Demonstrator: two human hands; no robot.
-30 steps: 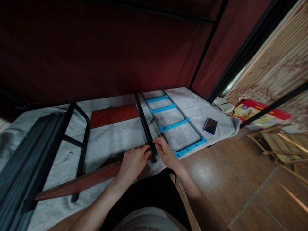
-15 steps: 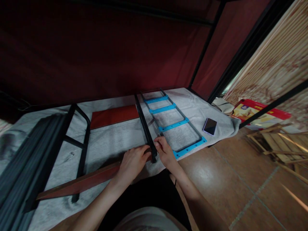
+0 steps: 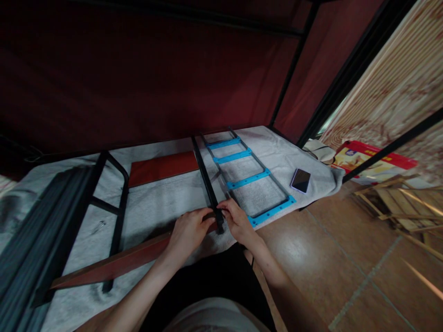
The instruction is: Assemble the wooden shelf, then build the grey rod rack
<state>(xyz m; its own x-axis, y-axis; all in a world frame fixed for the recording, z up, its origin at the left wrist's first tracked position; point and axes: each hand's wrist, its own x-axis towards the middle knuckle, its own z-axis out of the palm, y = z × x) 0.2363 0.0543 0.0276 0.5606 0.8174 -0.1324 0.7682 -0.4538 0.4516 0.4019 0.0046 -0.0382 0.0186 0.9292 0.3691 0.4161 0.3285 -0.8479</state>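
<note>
My left hand (image 3: 194, 227) is closed round the right end of a long reddish-brown board (image 3: 114, 267), beside a black metal bar (image 3: 206, 177). Bent fingers of my right hand (image 3: 237, 220) pinch at the bar's near end from the right; anything small between them is hidden. The board runs left to a black tubular frame (image 3: 119, 221). Farther back, an orange-red board (image 3: 164, 168) lies between that frame and the bar. To the right of the bar lies a grey frame with blue crosspieces (image 3: 248, 179).
Dark ribbed panels (image 3: 44, 221) lie at the left on the grey cloth (image 3: 155, 203). A phone (image 3: 301, 180) rests near the cloth's right edge. Beyond are a red and yellow box (image 3: 374, 161) and a wooden rack (image 3: 408, 207) on the tiled floor.
My right hand has shifted slightly left, its fingertips now against the black bar. My left hand stays at the board's end.
</note>
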